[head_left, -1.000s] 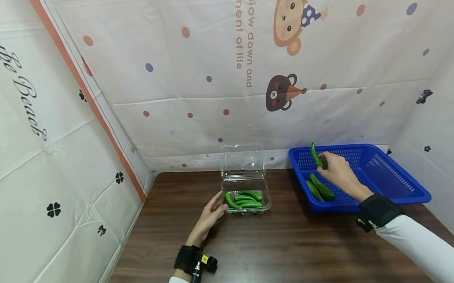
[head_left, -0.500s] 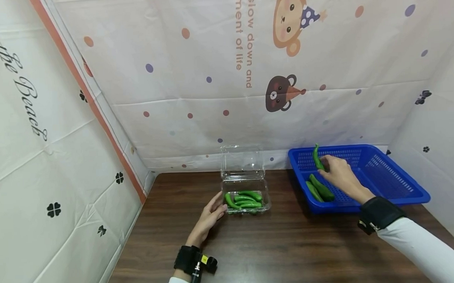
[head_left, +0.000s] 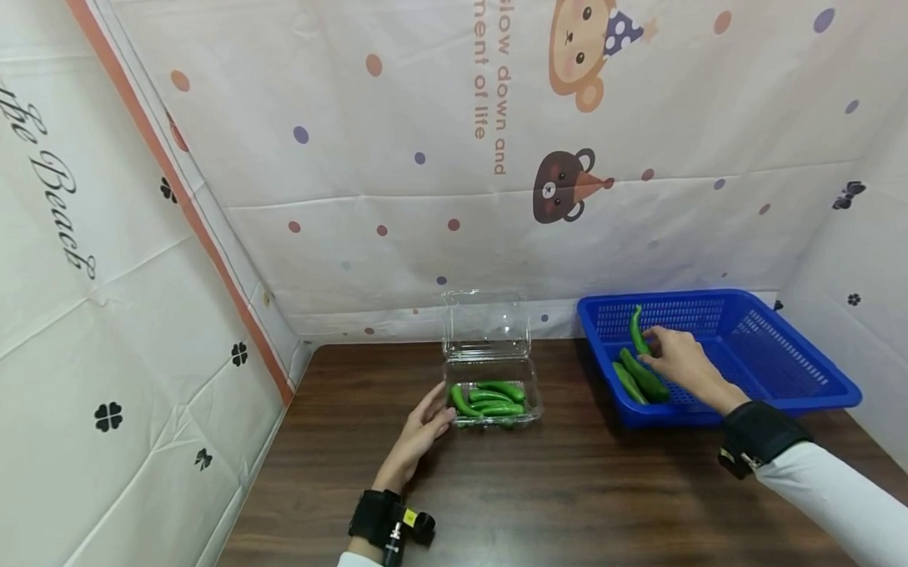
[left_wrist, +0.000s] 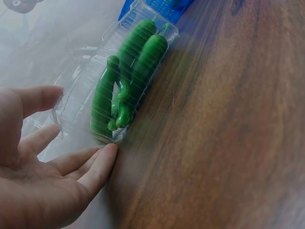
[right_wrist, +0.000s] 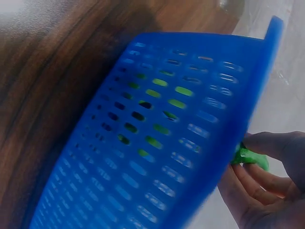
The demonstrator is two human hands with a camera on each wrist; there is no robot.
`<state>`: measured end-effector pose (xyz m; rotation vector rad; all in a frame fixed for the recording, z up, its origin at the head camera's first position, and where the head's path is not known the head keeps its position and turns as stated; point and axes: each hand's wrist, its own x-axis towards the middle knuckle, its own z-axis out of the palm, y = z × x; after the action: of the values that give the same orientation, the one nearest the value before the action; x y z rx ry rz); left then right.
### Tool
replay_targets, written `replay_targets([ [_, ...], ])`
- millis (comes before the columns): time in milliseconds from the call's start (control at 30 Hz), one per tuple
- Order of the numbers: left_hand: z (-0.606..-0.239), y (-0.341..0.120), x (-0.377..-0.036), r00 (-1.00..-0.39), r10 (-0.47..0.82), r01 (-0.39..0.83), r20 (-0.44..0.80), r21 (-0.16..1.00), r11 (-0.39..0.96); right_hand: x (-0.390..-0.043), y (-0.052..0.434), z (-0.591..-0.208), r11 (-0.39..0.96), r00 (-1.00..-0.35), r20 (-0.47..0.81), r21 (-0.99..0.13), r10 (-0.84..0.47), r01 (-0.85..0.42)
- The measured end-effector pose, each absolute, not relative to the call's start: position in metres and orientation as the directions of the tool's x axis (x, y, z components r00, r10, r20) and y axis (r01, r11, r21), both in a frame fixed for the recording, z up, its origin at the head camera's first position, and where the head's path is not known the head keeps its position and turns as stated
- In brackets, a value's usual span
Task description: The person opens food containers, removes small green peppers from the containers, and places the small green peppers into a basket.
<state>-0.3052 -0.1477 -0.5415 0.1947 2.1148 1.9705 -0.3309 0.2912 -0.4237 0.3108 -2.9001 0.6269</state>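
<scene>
My right hand [head_left: 682,357] pinches a green chili pepper [head_left: 637,331] between thumb and fingers, over the left part of the blue basket [head_left: 817,371]. The pepper stands nearly upright, and in the right wrist view the basket wall hides most of it. Two more green peppers [head_left: 645,379] lie in the basket just below that hand. My left hand [head_left: 417,432] rests its extended fingers against the left side of a clear plastic clamshell box [head_left: 532,372]. Several green peppers [left_wrist: 145,62] lie in the box, whose lid [head_left: 487,322] stands raised at the back.
Both containers stand on a dark wood table [head_left: 566,496], with the basket to the right of the box. A printed white cloth [head_left: 344,154] hangs behind the table, and similar sheets close off the left and right sides.
My right hand has sunk slightly lower into the basket, and the pepper it pinches has come down with it. The left hand and the box have stayed in place.
</scene>
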Motion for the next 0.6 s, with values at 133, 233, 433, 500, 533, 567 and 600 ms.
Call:
replay_targets([
  [133, -0.542, -0.148, -0.306, -0.962, 0.259, -0.068, -0.086, 0.995, 0.079, -0.331, 0.293, -0.428, 0.894, -0.971, 0.171, -0.390, -0.166, -0.221],
  [233, -0.542, -0.147, -0.306, -0.962, 0.260, -0.069, -0.087, 0.995, 0.077, -0.331, 0.295, -0.431, 0.893, -0.974, 0.157, -0.397, -0.161, -0.212],
  [433, -0.542, -0.147, -0.306, -0.961, 0.263, -0.072, -0.089, 0.995, 0.075, -0.331, 0.298, -0.435, 0.883, -0.976, 0.141, -0.419, -0.168, -0.212],
  [500, -0.542, -0.147, -0.306, -0.961, 0.264, -0.071, -0.088, 0.995, 0.073, -0.330, 0.299, -0.435, 0.881, -0.976, 0.136, -0.423, -0.171, -0.213],
  [533, -0.542, -0.148, -0.306, -0.961, 0.264, -0.070, -0.086, 0.995, 0.072, -0.330, 0.299, -0.436, 0.880, -0.976, 0.131, -0.423, -0.174, -0.214],
  [567, -0.542, -0.148, -0.306, -0.961, 0.264, -0.069, -0.086, 0.995, 0.071, -0.330, 0.300, -0.436, 0.881, -0.976, 0.128, -0.422, -0.178, -0.216],
  [600, -0.542, -0.148, -0.306, -0.961, 0.263, -0.069, -0.085, 0.995, 0.070, -0.330, 0.300, -0.437, 0.881, -0.976, 0.126, -0.420, -0.179, -0.216],
])
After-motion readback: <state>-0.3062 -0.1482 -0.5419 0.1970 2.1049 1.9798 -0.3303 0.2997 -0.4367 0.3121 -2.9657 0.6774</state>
